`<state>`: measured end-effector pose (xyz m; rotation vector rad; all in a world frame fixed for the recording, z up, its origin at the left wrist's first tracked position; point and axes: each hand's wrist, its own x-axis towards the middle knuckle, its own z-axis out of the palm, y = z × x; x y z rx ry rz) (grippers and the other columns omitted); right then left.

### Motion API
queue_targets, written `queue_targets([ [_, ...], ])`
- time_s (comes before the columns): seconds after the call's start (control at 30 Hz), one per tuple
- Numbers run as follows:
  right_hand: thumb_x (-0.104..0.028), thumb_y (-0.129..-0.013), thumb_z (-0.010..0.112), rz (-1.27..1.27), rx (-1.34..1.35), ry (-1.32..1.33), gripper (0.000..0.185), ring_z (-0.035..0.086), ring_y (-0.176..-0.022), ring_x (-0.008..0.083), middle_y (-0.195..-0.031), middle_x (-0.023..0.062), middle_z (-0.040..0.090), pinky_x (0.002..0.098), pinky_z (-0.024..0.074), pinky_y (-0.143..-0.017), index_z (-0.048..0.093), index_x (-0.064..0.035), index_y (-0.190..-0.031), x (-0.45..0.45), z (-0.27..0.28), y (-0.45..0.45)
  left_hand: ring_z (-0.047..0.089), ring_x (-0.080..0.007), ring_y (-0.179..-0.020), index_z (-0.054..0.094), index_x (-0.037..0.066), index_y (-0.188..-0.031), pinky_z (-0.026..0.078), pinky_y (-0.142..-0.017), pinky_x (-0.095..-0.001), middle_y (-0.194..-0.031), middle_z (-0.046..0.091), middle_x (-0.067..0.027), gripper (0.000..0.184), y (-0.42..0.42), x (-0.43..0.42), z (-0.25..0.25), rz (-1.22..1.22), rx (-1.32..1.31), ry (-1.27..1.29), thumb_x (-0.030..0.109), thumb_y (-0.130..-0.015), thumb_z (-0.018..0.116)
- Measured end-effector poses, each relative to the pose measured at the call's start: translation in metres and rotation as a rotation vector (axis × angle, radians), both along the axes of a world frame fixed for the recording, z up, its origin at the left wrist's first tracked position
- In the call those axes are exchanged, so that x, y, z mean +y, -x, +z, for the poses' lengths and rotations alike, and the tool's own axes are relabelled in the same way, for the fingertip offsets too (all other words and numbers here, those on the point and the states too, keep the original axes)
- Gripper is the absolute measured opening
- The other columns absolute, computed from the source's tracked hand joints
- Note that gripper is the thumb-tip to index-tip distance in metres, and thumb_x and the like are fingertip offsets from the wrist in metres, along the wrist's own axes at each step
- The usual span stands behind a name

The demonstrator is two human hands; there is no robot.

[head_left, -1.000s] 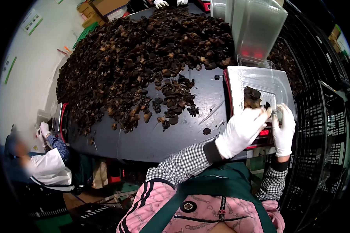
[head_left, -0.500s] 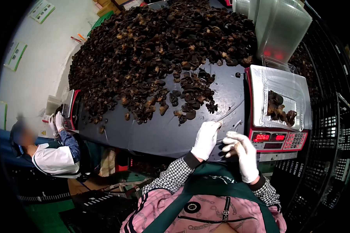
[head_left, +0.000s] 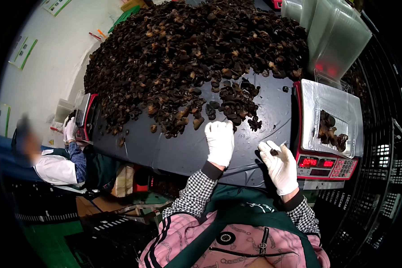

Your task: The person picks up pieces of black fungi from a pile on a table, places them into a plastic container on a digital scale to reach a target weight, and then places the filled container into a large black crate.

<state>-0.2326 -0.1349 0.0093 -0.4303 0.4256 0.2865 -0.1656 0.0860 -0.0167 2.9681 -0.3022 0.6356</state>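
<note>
My left hand (head_left: 220, 143), in a white glove, lies at the near edge of the small cluster of dark fungus pieces (head_left: 237, 102). Its fingers are bent, and what they hold, if anything, is hidden. Palm up, my right hand (head_left: 279, 166) is beside the scale, its curled fingers around a small dark fungus piece (head_left: 274, 152). On the red scale (head_left: 300, 171) sits a clear plastic tray (head_left: 354, 129) with several brown fungus pieces (head_left: 330, 131) inside. The lit display shows digits.
A large heap of dark fungus (head_left: 183, 58) covers the far side of the table (head_left: 165, 156). Stacked clear trays (head_left: 337, 42) stand behind the scale. Black crates (head_left: 382, 147) line the right. At the left, a co-worker's gloved hands (head_left: 69, 129) are beside another scale (head_left: 85, 117).
My hands have left the tray on the scale. My left hand has moved left and forward to the fungus cluster, and my right hand is now turned palm up. The view has shifted.
</note>
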Motion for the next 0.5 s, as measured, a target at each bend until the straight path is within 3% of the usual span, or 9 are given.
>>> queue_targets([
  [0.1,-0.038,-0.108,0.051,0.159,0.071,-0.009,0.051,0.064,-0.119,0.0385,-0.128,0.0252,0.063,0.0486,0.0557,-0.099,0.051,0.0062,-0.132,0.000,0.000,0.006,0.058,-0.0266,-0.099,0.068,0.009,-0.116,0.039,-0.098,-0.0455,-0.095,0.064,-0.0054,0.030,0.022,-0.014,0.012,-0.068,0.008,0.132,0.015,-0.087,0.070],
  [0.13,-0.045,-0.108,0.048,0.224,0.090,-0.002,0.055,0.066,-0.115,0.0366,-0.128,0.0232,0.064,0.0475,0.0569,-0.096,0.051,0.0027,-0.135,0.002,0.001,0.009,0.058,-0.0264,-0.102,0.068,0.008,-0.116,0.042,-0.094,-0.0456,-0.095,0.064,-0.0064,0.030,0.032,-0.021,0.027,-0.114,0.022,0.222,0.016,-0.087,0.071],
  [0.2,-0.049,-0.108,0.047,0.304,0.028,-0.125,0.056,0.068,-0.113,0.0317,-0.126,0.0190,0.066,0.0451,0.0581,-0.092,0.052,-0.0017,-0.137,0.008,0.000,0.013,0.060,-0.0274,-0.100,0.067,0.007,-0.118,0.044,-0.090,-0.0453,-0.096,0.064,-0.0082,0.034,0.050,-0.035,0.046,-0.232,0.293,0.371,0.018,-0.087,0.072],
  [0.23,-0.053,-0.107,0.045,0.295,-0.001,-0.220,0.058,0.069,-0.108,0.0265,-0.123,0.0146,0.069,0.0423,0.0585,-0.090,0.055,-0.0038,-0.136,0.011,-0.005,0.015,0.061,-0.0279,-0.099,0.067,0.006,-0.118,0.046,-0.089,-0.0447,-0.097,0.065,-0.0090,0.035,0.061,-0.044,0.045,-0.299,0.243,0.398,0.018,-0.086,0.073],
  [0.33,-0.038,-0.108,0.051,0.040,0.341,-0.055,0.044,0.070,-0.090,0.0201,-0.110,0.0093,0.070,0.0358,0.0576,-0.077,0.060,-0.0011,-0.131,0.030,0.007,0.007,0.063,-0.0298,-0.101,0.068,0.005,-0.117,0.048,-0.093,-0.0435,-0.104,0.067,-0.0109,0.036,0.070,-0.051,0.050,-0.370,0.160,0.579,0.018,-0.085,0.074],
  [0.4,-0.026,-0.106,0.055,0.298,-0.004,0.039,0.036,0.063,-0.079,0.0165,-0.101,0.0076,0.068,0.0291,0.0504,-0.065,0.061,0.0007,-0.129,0.006,-0.027,0.015,0.062,-0.0309,-0.105,0.068,0.005,-0.119,0.048,-0.096,-0.0432,-0.108,0.068,-0.0117,0.037,0.057,-0.032,0.048,-0.297,0.216,0.595,0.017,-0.085,0.074],
  [0.43,-0.019,-0.104,0.057,0.307,0.058,0.153,0.032,0.057,-0.070,0.0142,-0.092,0.0063,0.066,0.0256,0.0423,-0.058,0.062,0.0020,-0.126,0.008,-0.011,0.015,0.062,-0.0313,-0.106,0.067,0.004,-0.122,0.049,-0.095,-0.0420,-0.109,0.068,-0.0121,0.038,0.051,-0.022,0.047,-0.164,0.179,0.453,0.014,-0.086,0.073],
  [0.47,-0.018,-0.103,0.057,0.311,0.076,0.142,0.030,0.057,-0.069,0.0141,-0.090,0.0062,0.066,0.0257,0.0428,-0.058,0.063,0.0020,-0.125,0.008,-0.013,0.016,0.062,-0.0307,-0.103,0.068,0.004,-0.121,0.050,-0.091,-0.0402,-0.107,0.069,-0.0109,0.035,0.043,-0.012,0.041,-0.070,0.013,0.376,0.008,-0.086,0.071],
  [0.5,-0.017,-0.102,0.057,0.319,0.091,0.131,0.029,0.056,-0.068,0.0139,-0.089,0.0061,0.066,0.0257,0.0432,-0.057,0.064,0.0021,-0.124,0.008,-0.018,0.019,0.062,-0.0304,-0.101,0.068,0.004,-0.120,0.051,-0.089,-0.0398,-0.105,0.069,-0.0098,0.034,0.036,0.000,0.024,-0.029,0.013,0.351,0.006,-0.086,0.070],
])
